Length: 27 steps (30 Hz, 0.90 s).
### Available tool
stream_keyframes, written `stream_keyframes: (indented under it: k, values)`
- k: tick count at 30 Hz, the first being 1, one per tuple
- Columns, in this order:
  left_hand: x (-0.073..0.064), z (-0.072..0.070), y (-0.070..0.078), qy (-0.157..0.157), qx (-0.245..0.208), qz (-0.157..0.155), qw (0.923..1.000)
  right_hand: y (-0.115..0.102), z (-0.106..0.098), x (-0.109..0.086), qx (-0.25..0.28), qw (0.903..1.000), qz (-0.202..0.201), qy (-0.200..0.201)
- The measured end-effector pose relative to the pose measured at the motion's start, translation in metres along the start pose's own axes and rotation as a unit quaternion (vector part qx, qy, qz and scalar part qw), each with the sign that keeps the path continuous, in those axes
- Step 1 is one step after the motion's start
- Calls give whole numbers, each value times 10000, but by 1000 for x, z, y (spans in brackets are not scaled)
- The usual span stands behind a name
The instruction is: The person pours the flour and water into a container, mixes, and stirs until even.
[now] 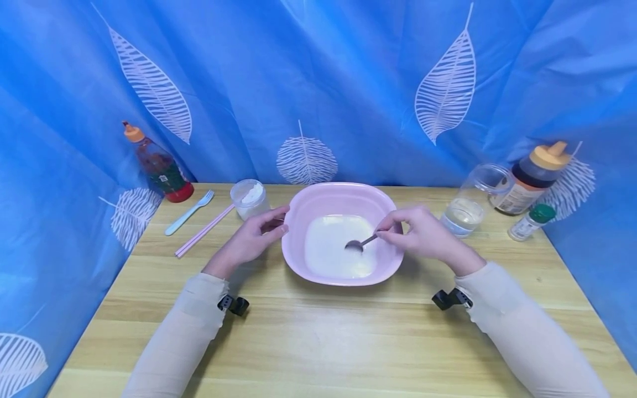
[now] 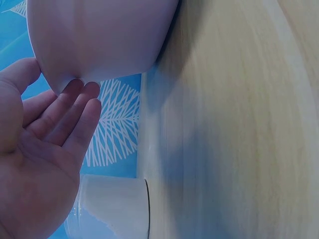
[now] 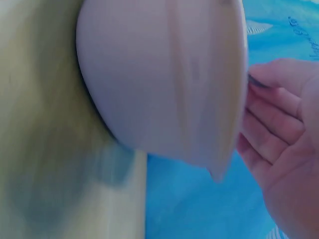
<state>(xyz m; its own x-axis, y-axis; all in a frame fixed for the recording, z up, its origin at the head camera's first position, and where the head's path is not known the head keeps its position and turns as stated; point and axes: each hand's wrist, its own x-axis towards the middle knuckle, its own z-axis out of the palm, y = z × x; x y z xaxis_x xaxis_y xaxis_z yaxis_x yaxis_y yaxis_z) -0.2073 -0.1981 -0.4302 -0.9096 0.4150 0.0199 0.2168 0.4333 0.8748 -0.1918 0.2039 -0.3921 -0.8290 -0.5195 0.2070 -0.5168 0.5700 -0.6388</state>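
A pink basin (image 1: 343,192) stands mid-table with white milky liquid (image 1: 328,249) in its bottom. At its left rim, my left hand (image 1: 254,237) steadies it, the thumb at the edge and the fingertips against the lip; the left wrist view shows this hand (image 2: 47,134) beside the basin wall (image 2: 99,35). Over the basin's right rim, my right hand (image 1: 423,235) pinches the handle of a dark metal spoon (image 1: 354,245), whose bowl is at the liquid. In the right wrist view the basin (image 3: 159,74) hides most of the spoon from that hand (image 3: 284,119).
Left of the basin are a jar of white powder (image 1: 250,199), pink chopsticks (image 1: 204,231), a light blue fork (image 1: 189,213) and a red sauce bottle (image 1: 164,168). To the right stand a clear cup (image 1: 463,213), a dark sauce bottle (image 1: 527,179) and a green-capped shaker (image 1: 530,223).
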Motion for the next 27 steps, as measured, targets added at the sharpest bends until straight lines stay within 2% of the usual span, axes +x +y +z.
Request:
stream_keyframes:
  k: [3,6,10,15,18,21,24,27]
  values:
    - [0,0,-1,13,23,4,10000,-6,14,4,420,9988,118,-219]
    - [0,0,-2,17,50,23,10000,-13,27,9,551,9981,214,-198]
    - [0,1,-2,21,42,8,10000,-17,31,13,226,9992,322,57]
    - [0,1,-2,37,42,0,10000,-13,12,3,-390,9980,429,231]
    - [0,1,-2,34,55,23,10000,-7,0,-6,-530,9978,297,267]
    - [0,1,-3,22,66,25,10000,-1,-7,-14,-474,9987,-39,176]
    - [0,0,-2,21,72,34,10000,1,-6,-17,-175,9992,-364,-54]
    - [0,0,-3,4,78,69,9999,-2,2,-15,291,9982,-416,-310]
